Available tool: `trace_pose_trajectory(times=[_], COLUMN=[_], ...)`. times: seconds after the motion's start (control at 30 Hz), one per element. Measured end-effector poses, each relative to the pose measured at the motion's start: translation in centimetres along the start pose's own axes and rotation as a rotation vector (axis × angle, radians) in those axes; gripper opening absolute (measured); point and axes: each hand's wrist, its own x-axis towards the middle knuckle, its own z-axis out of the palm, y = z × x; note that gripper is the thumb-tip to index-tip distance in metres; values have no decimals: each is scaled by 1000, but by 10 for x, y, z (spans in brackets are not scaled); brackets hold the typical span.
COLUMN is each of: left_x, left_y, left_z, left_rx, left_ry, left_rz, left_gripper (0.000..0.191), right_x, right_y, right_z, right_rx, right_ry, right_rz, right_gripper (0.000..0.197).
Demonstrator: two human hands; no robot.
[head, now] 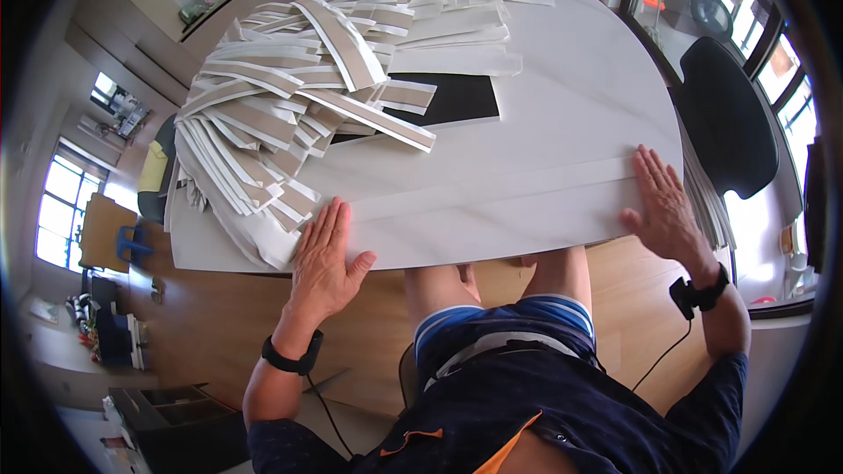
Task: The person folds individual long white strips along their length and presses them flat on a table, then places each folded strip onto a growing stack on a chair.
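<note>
A long, narrow white strip (490, 188) lies stretched across the near part of the white marbled table (593, 79). My left hand (326, 260) rests flat, palm down, at its left end. At the opposite end, my right hand (662, 210) is laid flat near the table's right edge. Both thumbs point inward, apart from the fingers, and neither hand grips anything. Beyond my left hand spreads a large heap of white strips with beige bands (257, 118). Plain white strips (454, 33) are layered at the far side. Whatever is under my palms is hidden.
A black sheet (461, 99) lies partly beneath the heap. A dark chair (728, 118) stands at the table's right, with long pale strips (708, 191) hanging beside it. Black wristbands (293, 355) with cables are on both my wrists. My legs are under the near edge.
</note>
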Motion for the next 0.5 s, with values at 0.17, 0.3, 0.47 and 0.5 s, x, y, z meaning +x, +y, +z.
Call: trace_pose_trajectory(times=[0.17,0.3,0.47,0.5], left_x=[-2,-9,-22,-25], left_y=[-4,2,11,10], left_z=[-3,-4,-2,-1], left_rx=[6,-201,-163,-185], left_ry=[67,176,232,287], left_rz=[-18,-17,176,192], left_gripper=[77,66,50,41], right_x=[2,-28,-55,-58], right_y=[24,19,47,48], right_z=[-7,-14,20,20], right_rx=[116,162,185,206], right_ry=[-2,94,478,507], right_rz=[0,-208,-292,-308], right_gripper=[102,89,40,36])
